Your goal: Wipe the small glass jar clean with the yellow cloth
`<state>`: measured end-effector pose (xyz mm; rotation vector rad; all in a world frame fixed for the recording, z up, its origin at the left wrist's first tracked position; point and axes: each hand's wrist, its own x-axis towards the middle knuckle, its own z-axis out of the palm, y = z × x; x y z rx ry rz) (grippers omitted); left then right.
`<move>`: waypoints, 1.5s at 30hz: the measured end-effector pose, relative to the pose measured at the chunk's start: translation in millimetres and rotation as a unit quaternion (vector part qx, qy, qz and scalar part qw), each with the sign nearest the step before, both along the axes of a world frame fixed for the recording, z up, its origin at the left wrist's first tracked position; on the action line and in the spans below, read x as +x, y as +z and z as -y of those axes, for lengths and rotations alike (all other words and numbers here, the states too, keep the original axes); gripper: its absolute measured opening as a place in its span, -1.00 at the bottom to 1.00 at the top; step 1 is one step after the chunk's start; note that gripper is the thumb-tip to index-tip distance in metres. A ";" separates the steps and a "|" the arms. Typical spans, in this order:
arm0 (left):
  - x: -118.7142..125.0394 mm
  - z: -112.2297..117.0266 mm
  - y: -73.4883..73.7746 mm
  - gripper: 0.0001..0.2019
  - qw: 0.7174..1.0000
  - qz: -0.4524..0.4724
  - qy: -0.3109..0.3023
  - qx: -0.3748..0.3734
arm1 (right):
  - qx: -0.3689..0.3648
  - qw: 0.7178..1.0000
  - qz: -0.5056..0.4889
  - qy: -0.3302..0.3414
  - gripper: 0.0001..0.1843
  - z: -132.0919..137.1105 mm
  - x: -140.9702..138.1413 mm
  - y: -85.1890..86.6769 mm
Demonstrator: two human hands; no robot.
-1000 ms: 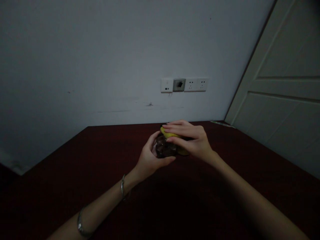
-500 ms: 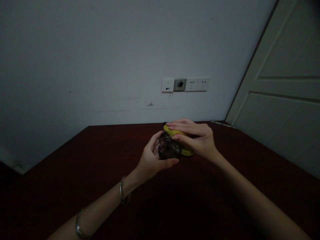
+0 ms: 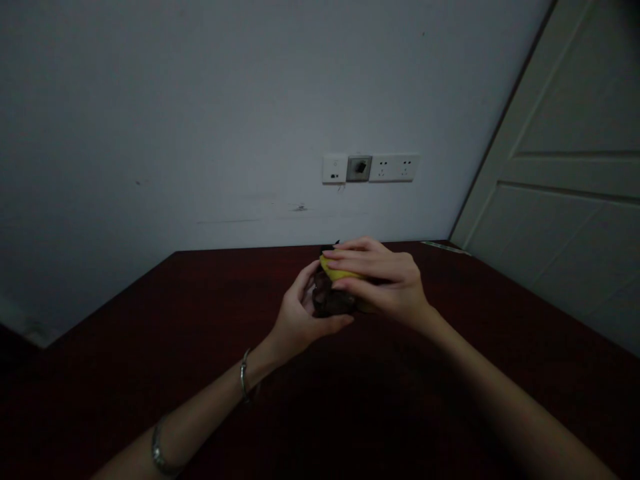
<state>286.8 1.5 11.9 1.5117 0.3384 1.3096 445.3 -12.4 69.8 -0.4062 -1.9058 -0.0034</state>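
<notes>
My left hand [image 3: 300,317] curves around the left side of a dark brown, shiny, partly see-through object [image 3: 333,301], thumb below it and fingers behind. Its kind is hard to make out in the dim light. My right hand [image 3: 385,277] grips a yellow cloth [image 3: 337,270] and presses it on the upper part of the brown object. A black edge shows just past the fingertips at the top. The right fingers cover much of the cloth and the object's right side. Both hands are above the dark red table.
The dark red tabletop [image 3: 225,313] runs back to a pale wall [image 3: 200,120]. A row of sockets and switches [image 3: 370,169] is on that wall. A white panelled door [image 3: 565,167] stands at the right. A thin pale strip [image 3: 445,247] lies at the table's back right edge.
My right hand and the yellow cloth have shifted slightly left across the brown object. Less of the cloth shows below the hand. My left hand has moved a little left with the object.
</notes>
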 end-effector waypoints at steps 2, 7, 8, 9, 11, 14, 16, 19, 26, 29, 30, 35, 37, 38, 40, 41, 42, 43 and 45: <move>-1.4 0.6 -1.6 -0.18 1.000 0.008 -0.008 -0.028 | -0.034 0.998 -0.050 -0.002 -0.71 -4.2 -0.3 -2.5; -2.8 1.8 0.8 -0.18 0.998 0.014 0.018 -0.059 | -0.008 0.997 -0.063 -0.043 -0.69 -0.4 -3.3 -3.9; -2.8 1.9 1.7 -0.20 0.998 0.015 0.020 -0.059 | 0.019 0.998 -0.037 -0.047 -0.68 2.6 -4.1 -3.4; -2.9 1.9 2.4 -0.22 0.998 0.019 0.022 -0.057 | 0.045 0.998 -0.009 -0.050 -0.67 5.8 -5.0 -2.9; -3.0 2.2 3.4 -0.27 0.998 0.033 0.025 -0.045 | 0.087 0.994 0.036 -0.058 -0.66 12.0 -6.7 -2.3; -3.1 3.6 4.5 -0.31 0.998 0.041 0.030 -0.036 | 0.105 0.991 0.042 -0.068 -0.67 15.6 -8.3 -2.7; -3.0 5.1 5.5 -0.29 0.998 0.035 0.019 -0.046 | 0.085 0.995 0.007 -0.058 -0.68 12.8 -8.1 -3.1; -2.6 6.5 6.2 -0.24 0.997 0.046 0.000 -0.062 | 0.021 0.997 -0.063 -0.038 -0.69 4.9 -6.6 -3.4; -1.4 3.6 6.7 -0.29 0.994 0.055 0.021 -0.094 | 0.042 0.997 -0.041 -0.044 -0.60 4.4 -7.2 -4.4; -1.7 2.7 7.6 -0.30 0.993 0.056 0.023 -0.100 | 0.062 0.998 -0.005 -0.031 -0.57 4.5 -5.7 -5.1; -1.8 2.8 7.9 -0.30 0.993 0.057 0.021 -0.100 | 0.059 0.998 -0.013 -0.027 -0.57 2.9 -4.8 -5.6; -1.8 6.9 10.4 -0.29 0.993 0.051 0.000 -0.106 | -0.024 0.993 -0.119 -0.002 -0.67 -10.1 -0.5 -9.1; -1.8 8.9 12.5 -0.30 0.993 0.050 -0.009 -0.110 | -0.041 0.990 -0.132 0.000 -0.70 -11.7 -0.2 -9.4; -1.9 9.5 13.4 -0.30 0.993 0.050 -0.012 -0.111 | -0.037 0.991 -0.130 0.000 -0.69 -10.8 -0.5 -9.2; -2.2 9.4 14.5 -0.31 0.992 0.051 -0.011 -0.110 | -0.008 0.994 -0.109 -0.001 -0.64 -6.3 -2.1 -8.0; -2.4 8.6 14.4 -0.33 0.993 0.053 -0.008 -0.110 | 0.011 0.996 -0.091 -0.003 -0.60 -3.2 -3.3 -7.2; -2.6 7.4 13.9 -0.34 0.993 0.054 -0.005 -0.108 | 0.030 0.997 -0.070 -0.006 -0.57 -0.1 -4.6 -6.4; -2.9 5.9 13.0 -0.35 0.993 0.056 -0.001 -0.106 | 0.045 0.998 -0.048 -0.010 -0.54 2.5 -5.8 -5.7; -3.5 3.0 10.5 -0.36 0.993 0.057 0.004 -0.102 | 0.056 0.998 -0.020 -0.018 -0.51 5.1 -7.3 -5.0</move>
